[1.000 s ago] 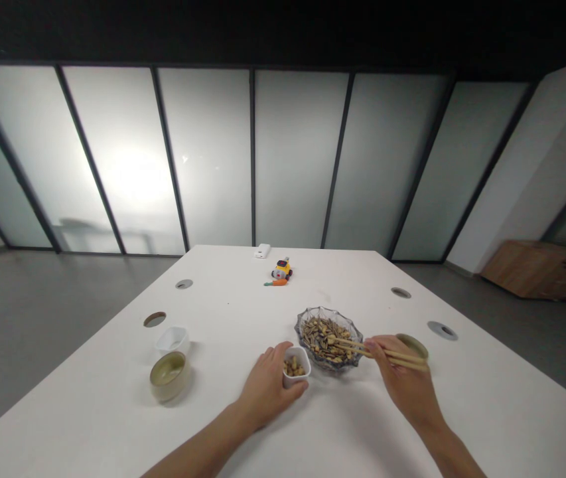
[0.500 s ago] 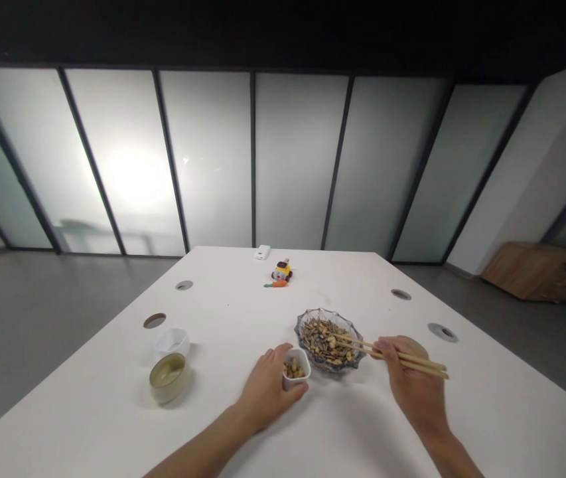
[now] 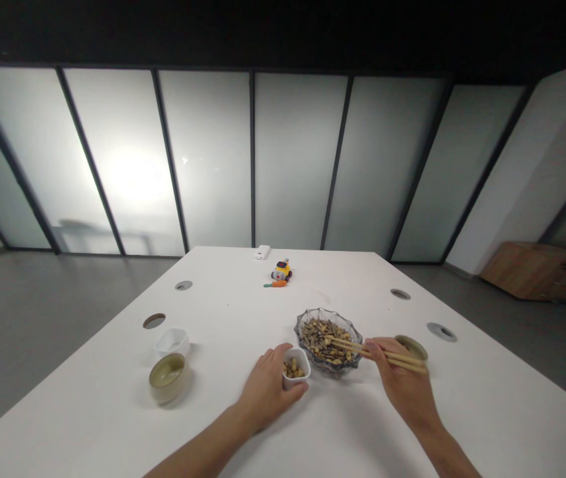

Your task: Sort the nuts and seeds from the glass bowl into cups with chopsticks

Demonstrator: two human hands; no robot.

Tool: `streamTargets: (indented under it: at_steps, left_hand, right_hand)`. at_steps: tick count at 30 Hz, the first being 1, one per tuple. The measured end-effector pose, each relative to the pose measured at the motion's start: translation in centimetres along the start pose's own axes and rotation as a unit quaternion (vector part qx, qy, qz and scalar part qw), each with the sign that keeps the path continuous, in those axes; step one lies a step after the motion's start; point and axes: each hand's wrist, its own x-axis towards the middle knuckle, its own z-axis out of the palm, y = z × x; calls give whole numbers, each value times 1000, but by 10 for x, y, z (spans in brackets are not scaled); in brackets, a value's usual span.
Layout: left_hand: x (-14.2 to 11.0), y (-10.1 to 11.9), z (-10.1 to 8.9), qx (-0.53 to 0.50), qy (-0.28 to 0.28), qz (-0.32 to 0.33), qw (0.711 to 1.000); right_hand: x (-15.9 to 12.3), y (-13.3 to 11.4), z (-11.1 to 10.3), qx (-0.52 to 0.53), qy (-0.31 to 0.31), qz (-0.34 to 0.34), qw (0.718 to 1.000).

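Observation:
My left hand [image 3: 269, 388] is wrapped round a small white cup [image 3: 304, 379] that stands on the table and holds several tan, nut-like pieces [image 3: 292, 367]. Just to its right is a scalloped glass bowl [image 3: 357, 362], filled with a mix of sunflower seeds [image 3: 323, 337] and paler pieces. My right hand [image 3: 405, 382] grips a pair of wooden chopsticks [image 3: 397, 359]. Their tips reach into the bowl and lie close together at a pale piece; whether they pinch it I cannot tell. Behind the right hand, a green bowl [image 3: 416, 346] is partly hidden.
To the left stand a white dish [image 3: 172, 342] and an olive-green cup [image 3: 167, 379]. Farther back lie a yellow toy car [image 3: 281, 270], an orange carrot-shaped piece [image 3: 278, 284] and a white box-like device [image 3: 261, 252]. Round holes [image 3: 154, 321] pierce the white table [image 3: 223, 299] near both sides.
My right hand has shifted a little left, and the chopstick tips have drawn together in the bowl. More of the green bowl behind the hand shows. My left hand stays on the cup.

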Motion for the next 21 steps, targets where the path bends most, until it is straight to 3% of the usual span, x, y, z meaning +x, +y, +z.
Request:
streamTargets:
  at_steps: [3, 6, 10, 13, 18, 21]
  left_hand:
    - [0, -1, 1, -2, -1, 4, 1000]
    - [0, 0, 1, -2, -2, 7, 1000]
    - [0, 2, -1, 1, -4, 2, 1000]
    - [0, 3, -2, -2, -5, -4, 1000]
    - [1, 1, -1, -5, 2, 11, 1000]
    - [1, 0, -1, -2, 1, 13, 1000]
  right_hand:
    - [3, -1, -4, 18, 29, 36, 999]
    - [5, -7, -4, 134, 46, 103, 985]
    - [4, -18, -1, 261, 7, 117, 958]
    - [3, -22, -1, 223, 3, 98, 970]
    - [4, -21, -2, 76, 7, 44, 996]
    - [2, -22, 0, 67, -25, 17, 997]
